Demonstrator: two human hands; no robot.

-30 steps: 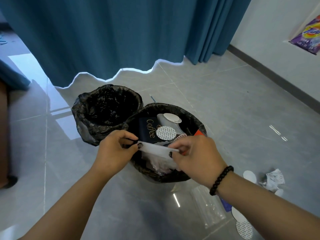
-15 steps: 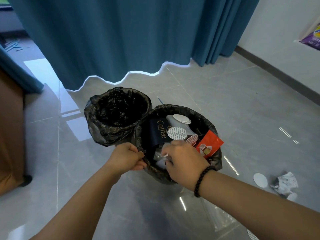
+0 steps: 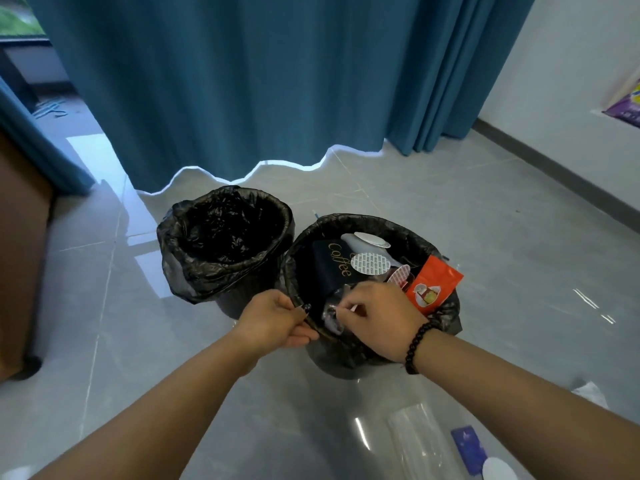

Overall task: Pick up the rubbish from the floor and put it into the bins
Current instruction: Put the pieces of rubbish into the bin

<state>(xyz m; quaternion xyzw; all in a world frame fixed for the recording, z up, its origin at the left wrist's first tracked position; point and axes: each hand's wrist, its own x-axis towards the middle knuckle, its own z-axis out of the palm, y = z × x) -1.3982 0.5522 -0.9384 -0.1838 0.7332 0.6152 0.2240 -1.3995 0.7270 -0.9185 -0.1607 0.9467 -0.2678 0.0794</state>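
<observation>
From the head camera, two bins lined with black bags are standing side by side on the grey tiled floor (image 3: 485, 258) in front of a blue curtain (image 3: 242, 81). The left bin (image 3: 173, 237) is showing only its crumpled black liner inside. The right bin (image 3: 446, 306) is holding rubbish: a dark packet printed "Coffee" (image 3: 329, 268), a round white foil seal (image 3: 370, 264), another white disc (image 3: 372, 240) behind it, and a red sachet (image 3: 433, 287) leaning over the rim at the right.

The left hand (image 3: 273, 320) is curling its fingers and pinching the near rim of the right bin's liner. The right hand (image 3: 377, 317), wearing a black bead bracelet (image 3: 417, 346) at the wrist, is reaching over the same rim with its fingers bent, pinching a piece of clear crumpled plastic (image 3: 332, 311) just inside the bin, at its near edge.

More rubbish is lying on the floor near the lower right corner: a clear plastic bag (image 3: 415, 441), a blue strip (image 3: 467, 445) just beside it, a white disc (image 3: 498, 469) at the bottom edge, and a crumpled white scrap (image 3: 588, 393) partly hidden behind the right forearm. A brown piece of furniture (image 3: 20, 254) is standing at the left edge, and a purple packet (image 3: 627, 109) is sitting in a wall recess at the far right.
</observation>
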